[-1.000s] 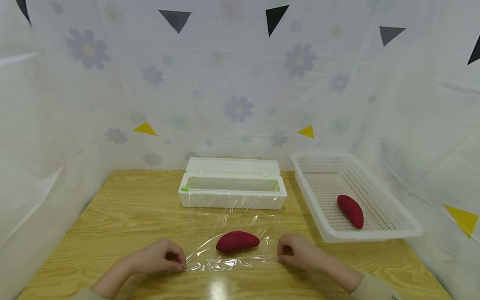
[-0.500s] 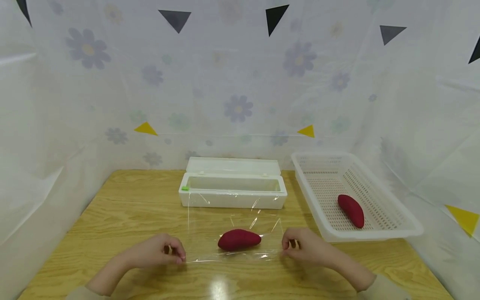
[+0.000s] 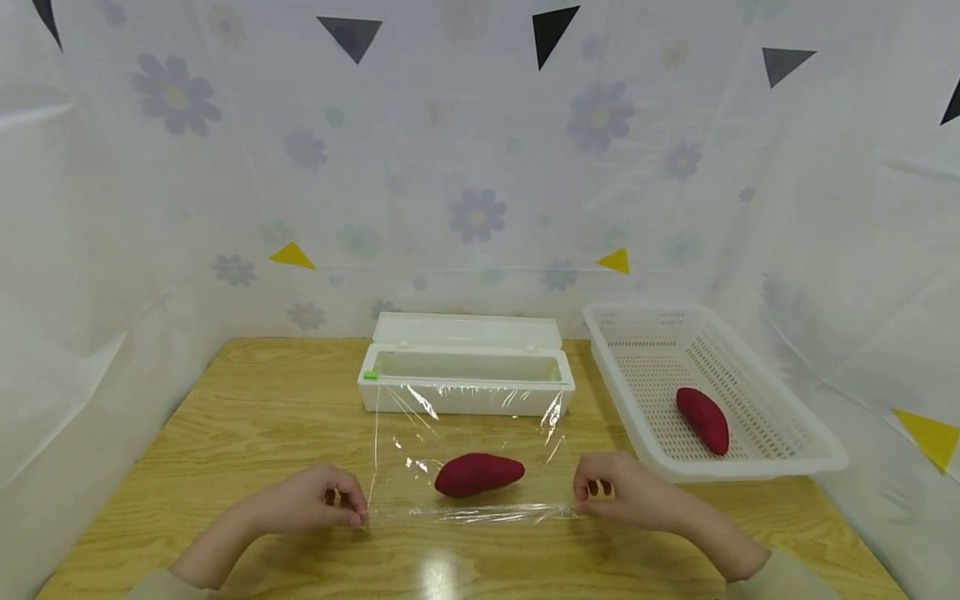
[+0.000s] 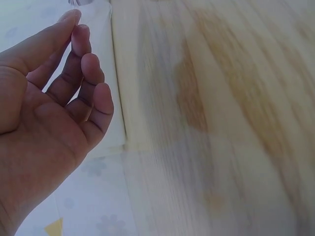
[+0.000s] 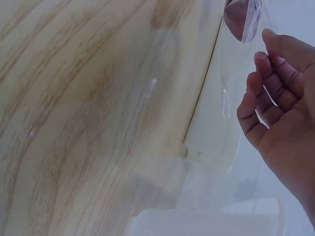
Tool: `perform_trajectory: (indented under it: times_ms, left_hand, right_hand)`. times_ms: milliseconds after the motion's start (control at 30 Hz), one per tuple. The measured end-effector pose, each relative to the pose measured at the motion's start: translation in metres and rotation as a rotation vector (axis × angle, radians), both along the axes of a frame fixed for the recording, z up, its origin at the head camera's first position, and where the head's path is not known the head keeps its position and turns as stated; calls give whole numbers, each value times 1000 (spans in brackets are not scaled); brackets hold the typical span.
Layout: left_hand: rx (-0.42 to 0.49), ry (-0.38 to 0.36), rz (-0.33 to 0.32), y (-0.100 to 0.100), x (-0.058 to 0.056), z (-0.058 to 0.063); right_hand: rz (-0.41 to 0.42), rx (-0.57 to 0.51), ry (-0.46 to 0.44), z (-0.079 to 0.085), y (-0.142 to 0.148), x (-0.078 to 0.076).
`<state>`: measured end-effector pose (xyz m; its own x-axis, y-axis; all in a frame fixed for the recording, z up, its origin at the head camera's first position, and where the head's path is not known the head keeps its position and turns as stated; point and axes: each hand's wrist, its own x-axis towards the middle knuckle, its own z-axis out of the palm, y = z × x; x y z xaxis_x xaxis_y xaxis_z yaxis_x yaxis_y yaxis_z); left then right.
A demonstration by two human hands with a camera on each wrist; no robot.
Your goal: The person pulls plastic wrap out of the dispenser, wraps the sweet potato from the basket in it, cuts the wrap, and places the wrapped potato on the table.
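Note:
A clear sheet of plastic wrap [image 3: 495, 513] stretches from the white wrap dispenser box [image 3: 465, 397] toward the person. My left hand [image 3: 307, 502] pinches its near left corner between thumb and index finger, the other fingers loosely bent. At the near right corner my right hand [image 3: 630, 493] pinches the film the same way. A dark red sweet potato [image 3: 478, 475] lies between the two hands, seen through or against the film. Both wrist views show thumb and fingertip meeting; in the right one the sweet potato [image 5: 236, 18] shows behind shiny film.
The dispenser's lid [image 3: 467, 332] stands raised at the back, and a green slider [image 3: 371, 376] sits at its left end. To the right, a white perforated basket [image 3: 742, 472] holds another sweet potato [image 3: 702, 421]. A patterned curtain closes off the wooden table's [image 3: 225, 442] far side.
My right hand has moved rightward and slightly away from the person, and my left hand has risen slightly. The film between them now looks more taut. The sweet potato appears slightly farther from the near edge.

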<state>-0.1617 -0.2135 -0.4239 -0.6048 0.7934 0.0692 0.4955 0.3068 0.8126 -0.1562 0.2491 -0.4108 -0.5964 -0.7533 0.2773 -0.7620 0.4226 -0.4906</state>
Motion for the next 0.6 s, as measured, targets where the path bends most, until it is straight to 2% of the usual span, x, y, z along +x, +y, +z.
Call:
perform_trajectory:
  times_ms: [167,333,433,600]
  left_hand:
    - [-2,46,15,-1,0,-1]
    - [-23,35,68,-2,-2,3]
    - [-27,30,94,-3,-4,6]
    - [-25,27,144,0,-7,9]
  right_hand:
    - [49,-6,-9,3,2,1]
    - [45,-53,-6,5,1,-1]
    - [14,-64,17,5,0,-4]
    - [-87,-59,50,6,-4,-8]
